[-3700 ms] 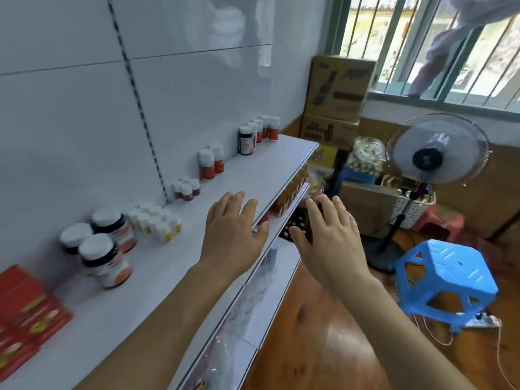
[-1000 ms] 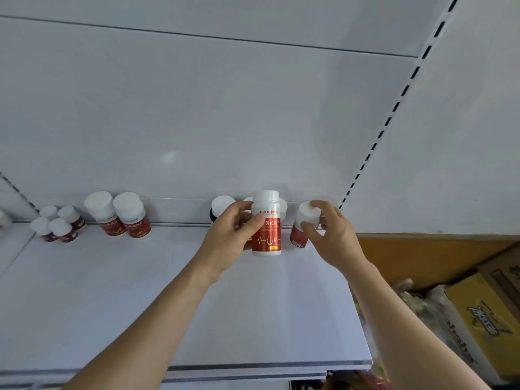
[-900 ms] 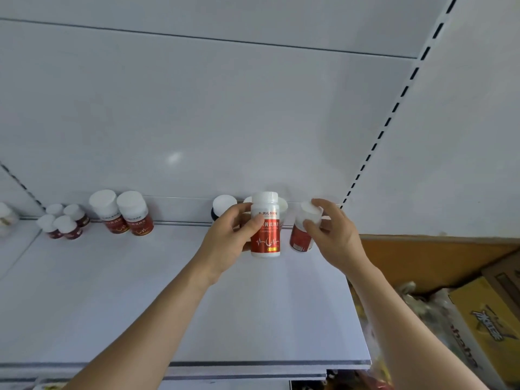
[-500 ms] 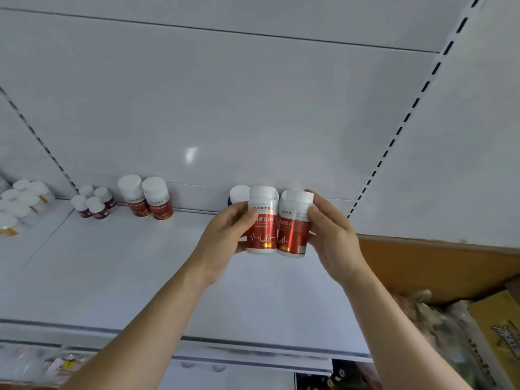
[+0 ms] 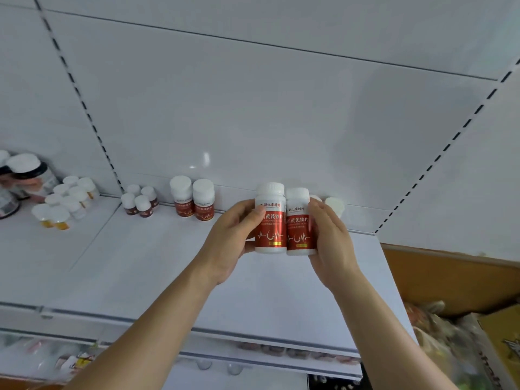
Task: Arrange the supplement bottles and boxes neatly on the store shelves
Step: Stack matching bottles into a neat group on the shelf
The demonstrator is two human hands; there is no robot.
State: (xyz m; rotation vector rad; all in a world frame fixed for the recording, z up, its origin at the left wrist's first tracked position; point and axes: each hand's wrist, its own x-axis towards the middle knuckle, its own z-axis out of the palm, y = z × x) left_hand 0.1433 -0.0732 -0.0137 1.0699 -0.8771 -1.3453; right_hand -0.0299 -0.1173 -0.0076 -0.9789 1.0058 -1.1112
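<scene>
This is a small shop — a white metal display shelf with a slotted back panel carries grouped stock: red-labelled white-capped supplement bottles, small white-capped vials, and a yellow cardboard carton beside it.

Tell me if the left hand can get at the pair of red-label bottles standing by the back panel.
Probably not yet: the left hand already holds a bottle. The pair stands unobstructed on the shelf.
</scene>
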